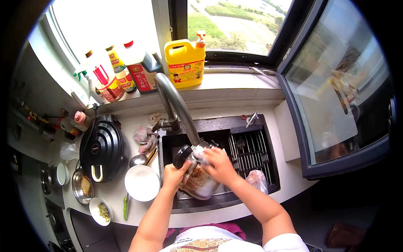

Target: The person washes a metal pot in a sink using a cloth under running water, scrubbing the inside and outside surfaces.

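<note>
Fingers of the left hand (175, 173) curl shut around the black handle (182, 155) of a shiny steel pot (200, 181), which is tilted over the dark sink (168, 145) beneath the curved grey tap (176, 105). Its long axis runs from the handle at upper left down toward the lower right. The right hand (218, 165) presses half-closed fingers and a pale scrubbing cloth (200, 156) against the pot's upper rim. A white round bowl (142, 183) sits left on the counter.

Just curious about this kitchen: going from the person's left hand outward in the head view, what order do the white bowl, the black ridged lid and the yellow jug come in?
From the left hand:
1. White bowl, just left on the counter.
2. Black ridged lid, farther left.
3. Yellow jug, up on the windowsill.
</note>
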